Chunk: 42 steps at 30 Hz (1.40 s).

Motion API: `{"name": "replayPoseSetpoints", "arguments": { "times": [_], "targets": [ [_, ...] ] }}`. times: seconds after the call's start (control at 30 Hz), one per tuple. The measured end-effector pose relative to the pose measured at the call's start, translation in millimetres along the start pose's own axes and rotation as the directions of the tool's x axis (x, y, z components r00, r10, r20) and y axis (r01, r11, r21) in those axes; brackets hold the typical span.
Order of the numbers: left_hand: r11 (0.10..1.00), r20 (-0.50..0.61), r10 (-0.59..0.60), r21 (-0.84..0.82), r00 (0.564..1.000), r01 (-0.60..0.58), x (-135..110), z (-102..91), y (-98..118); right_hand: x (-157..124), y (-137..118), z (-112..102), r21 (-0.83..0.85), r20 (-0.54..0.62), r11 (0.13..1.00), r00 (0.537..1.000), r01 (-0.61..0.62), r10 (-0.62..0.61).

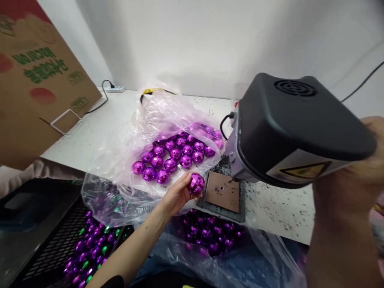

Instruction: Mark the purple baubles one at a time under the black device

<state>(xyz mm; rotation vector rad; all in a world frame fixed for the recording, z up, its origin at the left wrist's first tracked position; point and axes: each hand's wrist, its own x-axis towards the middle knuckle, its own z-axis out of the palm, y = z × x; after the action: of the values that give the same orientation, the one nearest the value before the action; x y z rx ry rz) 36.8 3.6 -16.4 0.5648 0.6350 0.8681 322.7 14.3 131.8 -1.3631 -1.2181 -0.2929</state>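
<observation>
My left hand reaches up from below, with thumb and fingers closed around a purple mirrored bauble. It holds the bauble beside a brown board that has a small hole and lies on a dark metal base. Over the board hangs a bench machine, like a small drill press, with a black cover and yellow warning label. My right hand is at the machine's right side; its fingers are blurred and mostly hidden. Many purple baubles lie in an open clear plastic bag left of the board.
A printed cardboard box stands at the left beside a power strip with a black cable. Dark shavings cover the white table near the machine. Below the table edge are purple baubles in plastic and purple-and-green ones.
</observation>
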Motion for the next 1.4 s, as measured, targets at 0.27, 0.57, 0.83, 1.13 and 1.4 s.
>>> {"name": "replayPoseSetpoints", "arguments": {
  "times": [0.27, 0.57, 0.83, 1.13, 1.4],
  "targets": [
    [0.988, 0.104, -0.142, 0.081, 0.984, 0.134, 22, 16.4, -3, 2, -12, 0, 0.005, 0.035, 1.000, 0.999, -0.011, 0.011],
    [0.872, 0.067, 0.077, 0.479, 0.995, -0.100, 24, 28.2, -8, 0, -9, 1, 0.090, 0.026, 0.996, 0.999, -0.023, 0.021],
    [0.580, 0.158, 0.210, 0.774, 0.965, -0.253, 42, 28.6, -30, -1, -14, -1, 0.040, 0.029, 0.999, 0.999, -0.034, 0.033],
    [0.219, 0.340, 0.298, 0.885, 0.892, -0.410, 47, 35.2, -42, 1, -16, -1, 0.060, 0.031, 0.997, 0.999, -0.039, 0.037],
    [0.255, 0.388, 0.346, 0.837, 0.854, -0.483, 49, 28.8, -56, -1, -16, -2, 0.060, 0.040, 0.998, 0.999, -0.032, 0.029]
  ]
}}
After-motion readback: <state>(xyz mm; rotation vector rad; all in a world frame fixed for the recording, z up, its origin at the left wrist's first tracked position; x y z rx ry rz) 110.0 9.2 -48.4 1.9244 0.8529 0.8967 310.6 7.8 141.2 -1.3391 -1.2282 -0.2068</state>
